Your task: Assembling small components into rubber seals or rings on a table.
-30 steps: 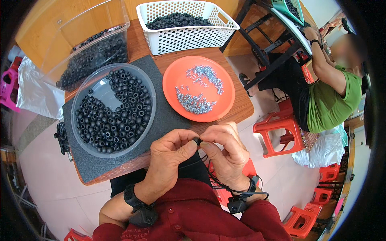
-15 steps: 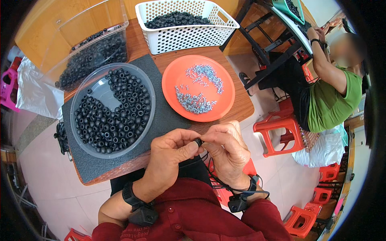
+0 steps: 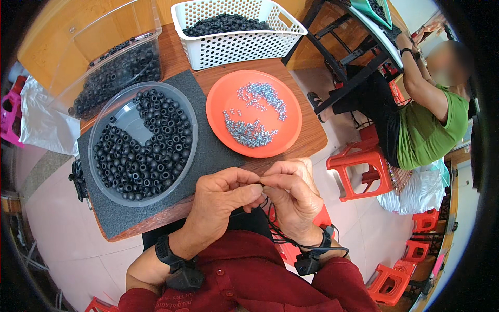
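Note:
My left hand [image 3: 221, 200] and my right hand [image 3: 296, 200] meet fingertip to fingertip just off the table's front edge. Thumb and index of the left are pinched on a small black ball-shaped cap, now almost wholly covered by the fingers. The right thumb and index are pinched at the same spot; what they grip is hidden. Left of my hands, a round clear tub [image 3: 196, 140] holds many such hollow black caps [image 3: 140, 174]. Just beyond my hands stands an orange plate [image 3: 221, 99] with two heaps of small silvery metal pieces [image 3: 252, 134].
Farther back are a clear box [image 3: 117, 67] and a white perforated basket [image 3: 234, 52], both with black pieces. A dark mat [image 3: 114, 221] lies under the tub. Cables [image 3: 280, 236] hang by my right wrist. At right, a person in green [image 3: 434, 127] sits near a red stool [image 3: 358, 169].
The black cap showing between my fingertips is now mostly covered by them. My fingers have shifted slightly; the tub and plate appear a little farther left as the view moved.

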A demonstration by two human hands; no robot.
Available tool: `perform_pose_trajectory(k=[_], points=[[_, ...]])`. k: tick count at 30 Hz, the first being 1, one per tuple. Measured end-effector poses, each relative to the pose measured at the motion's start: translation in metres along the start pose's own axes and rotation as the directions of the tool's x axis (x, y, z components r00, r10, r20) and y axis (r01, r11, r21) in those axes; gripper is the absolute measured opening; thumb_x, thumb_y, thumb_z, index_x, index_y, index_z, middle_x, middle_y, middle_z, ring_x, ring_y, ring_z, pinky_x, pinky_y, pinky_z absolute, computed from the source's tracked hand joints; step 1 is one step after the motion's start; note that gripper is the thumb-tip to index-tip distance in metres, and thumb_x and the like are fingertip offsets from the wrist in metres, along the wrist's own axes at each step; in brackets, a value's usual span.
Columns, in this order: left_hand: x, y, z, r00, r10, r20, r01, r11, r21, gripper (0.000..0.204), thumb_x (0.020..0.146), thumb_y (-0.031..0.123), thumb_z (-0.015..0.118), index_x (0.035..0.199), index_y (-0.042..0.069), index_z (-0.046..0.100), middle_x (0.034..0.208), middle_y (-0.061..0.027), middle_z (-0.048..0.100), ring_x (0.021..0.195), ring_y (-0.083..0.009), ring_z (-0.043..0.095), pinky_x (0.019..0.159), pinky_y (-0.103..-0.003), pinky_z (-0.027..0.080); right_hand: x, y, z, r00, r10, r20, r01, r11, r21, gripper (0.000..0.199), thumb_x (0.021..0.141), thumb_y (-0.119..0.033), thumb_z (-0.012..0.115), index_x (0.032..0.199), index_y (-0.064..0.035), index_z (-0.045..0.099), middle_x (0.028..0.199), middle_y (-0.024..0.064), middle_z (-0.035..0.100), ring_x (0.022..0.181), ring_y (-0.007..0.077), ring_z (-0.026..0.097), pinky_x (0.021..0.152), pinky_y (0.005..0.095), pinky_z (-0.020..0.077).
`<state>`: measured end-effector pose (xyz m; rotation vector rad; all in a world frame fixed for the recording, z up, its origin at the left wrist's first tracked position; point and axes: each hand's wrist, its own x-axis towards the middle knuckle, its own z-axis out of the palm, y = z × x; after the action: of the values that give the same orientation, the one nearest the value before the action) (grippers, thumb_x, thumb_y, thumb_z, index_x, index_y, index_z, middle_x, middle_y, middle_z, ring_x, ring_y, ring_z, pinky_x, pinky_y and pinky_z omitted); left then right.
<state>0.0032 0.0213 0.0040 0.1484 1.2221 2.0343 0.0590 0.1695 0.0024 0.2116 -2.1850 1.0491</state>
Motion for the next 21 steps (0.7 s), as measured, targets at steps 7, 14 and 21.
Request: perform_pose_trajectory(k=[7,14,21], points=[[0.002,-0.003,0.0,0.998,-0.054,0.02,0.056,0.993,-0.101,0.014,0.083,0.004,0.061,0.094,-0.004,0.06,0.078,-0.0083,0.063,0.066,-0.0125,0.057,0.06,-0.024,0.045,-0.004,-0.003,-0.004,0.998,-0.026,0.061,0.026,1.0,-0.006,0.027,0.066,0.003,0.071,0.091,-0.0001,0.064,0.088,0.0084,0.061,0.079,0.0219,0.051,0.069,0.0313,0.0406],[0.002,-0.004,0.001,0.998,-0.057,0.006,0.057,0.978,-0.202,0.011,0.083,0.005,0.06,0.091,-0.003,0.061,0.078,-0.0059,0.062,0.065,-0.0103,0.055,0.059,-0.022,0.043,0.003,-0.009,-0.009,0.994,0.01,0.107,-0.011,1.0,0.005,0.035,0.063,-0.002,0.074,0.096,0.0021,0.063,0.094,0.0121,0.061,0.083,0.0245,0.053,0.073,0.0331,0.0408],[0.004,-0.004,0.006,0.998,-0.045,-0.051,0.033,0.978,-0.207,0.012,0.084,0.003,0.059,0.094,-0.003,0.062,0.084,-0.0064,0.064,0.073,-0.0114,0.059,0.068,-0.023,0.048,0.003,-0.008,-0.001,0.986,-0.073,0.149,0.093,0.986,-0.137,0.043,0.061,-0.005,0.075,0.1,0.005,0.061,0.097,0.0152,0.059,0.083,0.0291,0.055,0.072,0.0364,0.0447]])
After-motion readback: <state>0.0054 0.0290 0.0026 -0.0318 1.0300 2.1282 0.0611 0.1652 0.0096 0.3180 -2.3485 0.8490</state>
